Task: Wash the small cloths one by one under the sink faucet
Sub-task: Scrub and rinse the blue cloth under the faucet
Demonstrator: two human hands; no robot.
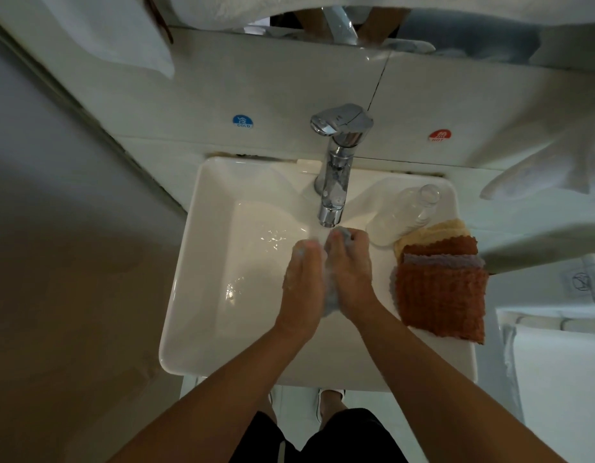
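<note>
Over the white sink (202, 248), just below the chrome faucet (336, 182), my left hand (304, 279) and my right hand (351, 272) press together around a small blue-grey cloth (330, 300). The cloth is bunched between both palms, and its ends show at my fingertips and near my wrists. Water runs from the spout onto my hands, and the basin floor is wet. A stack of small cloths (439, 292) lies on the sink's right rim: a rust-orange one on top, a lilac one under it, then another rust one and a yellow one at the back.
A clear glass (406, 212) lies on its side on the rim behind the stack. On the wall are a blue cold sticker (242, 121) and a red hot sticker (439, 134). White towels (539, 152) hang at the right and upper left.
</note>
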